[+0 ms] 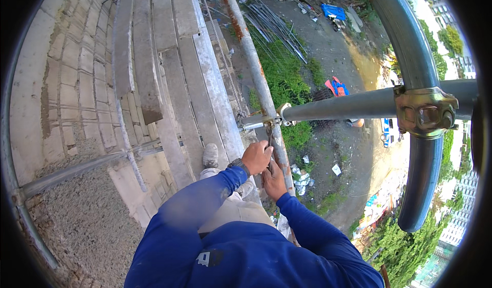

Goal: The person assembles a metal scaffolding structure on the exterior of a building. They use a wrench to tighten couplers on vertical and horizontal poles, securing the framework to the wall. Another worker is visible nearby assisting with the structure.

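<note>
My left hand point(257, 158) and my right hand point(274, 181) are both closed round a slim dark wrench point(270, 138), the right one nearer to me. The wrench's far end meets a scaffold coupler point(269, 122) on a rusty, paint-worn pole point(248, 43). At this joint a grey crossing tube point(338, 105) runs off to the right, with another clamp point(283, 112) at its near end. My fingers hide most of the wrench's handle. A watch point(239, 164) is on my left wrist.
Worn planks point(182, 78) form the walkway under my feet, beside a block wall point(77, 83) on the left. A thick bent tube point(423, 62) with a large coupler point(426, 109) stands close on the right. Far below lie debris, greenery and stacked pipes point(274, 26).
</note>
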